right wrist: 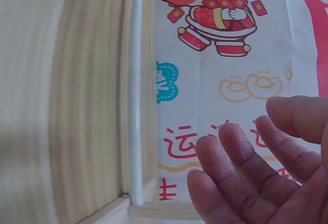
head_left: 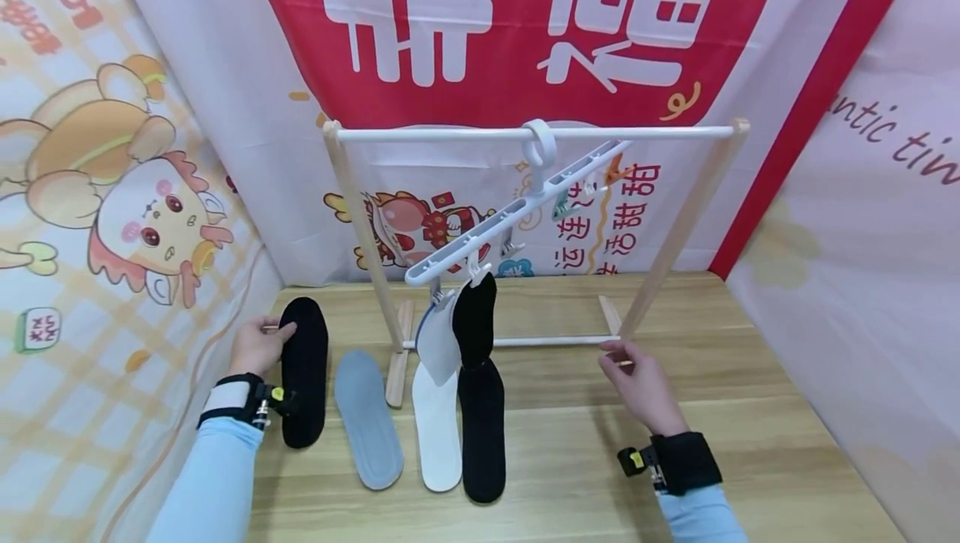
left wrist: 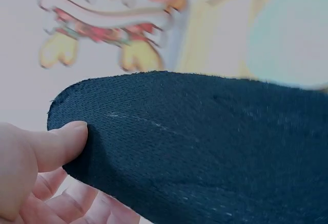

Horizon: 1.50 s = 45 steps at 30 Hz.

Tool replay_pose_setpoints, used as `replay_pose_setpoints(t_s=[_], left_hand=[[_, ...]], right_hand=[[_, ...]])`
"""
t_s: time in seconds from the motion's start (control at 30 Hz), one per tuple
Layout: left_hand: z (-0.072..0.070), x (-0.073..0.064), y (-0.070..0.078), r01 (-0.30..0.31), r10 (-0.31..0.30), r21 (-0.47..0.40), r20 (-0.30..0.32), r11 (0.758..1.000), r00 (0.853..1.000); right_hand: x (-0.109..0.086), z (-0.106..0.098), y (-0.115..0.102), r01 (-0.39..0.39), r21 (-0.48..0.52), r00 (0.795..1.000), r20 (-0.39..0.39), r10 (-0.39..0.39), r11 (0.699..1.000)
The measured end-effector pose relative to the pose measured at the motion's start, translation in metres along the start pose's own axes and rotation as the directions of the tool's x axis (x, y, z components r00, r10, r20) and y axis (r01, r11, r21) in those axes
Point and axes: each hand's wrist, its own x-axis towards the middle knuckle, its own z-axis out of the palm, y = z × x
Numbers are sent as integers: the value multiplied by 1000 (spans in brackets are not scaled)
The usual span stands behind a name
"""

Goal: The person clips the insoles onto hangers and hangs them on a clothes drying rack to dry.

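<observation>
A black insole (head_left: pixel 304 368) at the far left is pinched near its top end by my left hand (head_left: pixel 257 346). In the left wrist view the thumb (left wrist: pixel 66 143) lies over the insole's dark fabric face, and the other fingers are behind its edge. My right hand (head_left: pixel 643 385) is held over the table by the rack's right leg, its fingers loosely bent with nothing in them. A grey insole (head_left: pixel 369 418) lies beside the black one. Farther right are a white insole (head_left: pixel 437 435) and another black insole (head_left: pixel 482 435), below a white piece (head_left: pixel 437 341) and a black piece (head_left: pixel 474 322) hanging from clips.
A rack with wooden legs (head_left: pixel 678 226) and a white top rod (head_left: pixel 435 136) stands at the back. Hooked on the rod, a white clip hanger (head_left: pixel 517 214) slants down toward the left. A white lower bar (head_left: pixel 558 341) joins the legs. Printed cloth (head_left: pixel 150 218) walls surround the wooden table (head_left: pixel 570 468).
</observation>
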Motion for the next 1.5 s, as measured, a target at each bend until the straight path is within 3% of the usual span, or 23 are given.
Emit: replay_pose_setpoints(t_s=[0.2, 0.5, 0.73, 0.93, 1.2, 1.5], left_hand=[[-8, -30, 38, -104, 99, -30, -146, 994, 984], [-16, -72, 80, -208, 188, -90, -192, 974, 963], [-13, -110, 99, -306, 264, -135, -263, 942, 928], [-9, -142, 110, -394, 346, -140, -277, 909, 896], [2, -174, 121, -480, 434, -178, -244, 859, 867], [17, -207, 133, -550, 511, -253, -206, 796, 835]], right_hand=[[7, -7, -6, 42, 8, 999, -12, -42, 999], [15, -15, -16, 112, -16, 993, -41, -112, 994], [20, -18, -27, 129, -24, 991, -31, -130, 991], [28, -23, -41, 160, -20, 987, -32, -160, 987], [38, -30, -59, 199, -31, 979, -32, -200, 980], [48, -36, -88, 289, -11, 955, 76, -288, 957]])
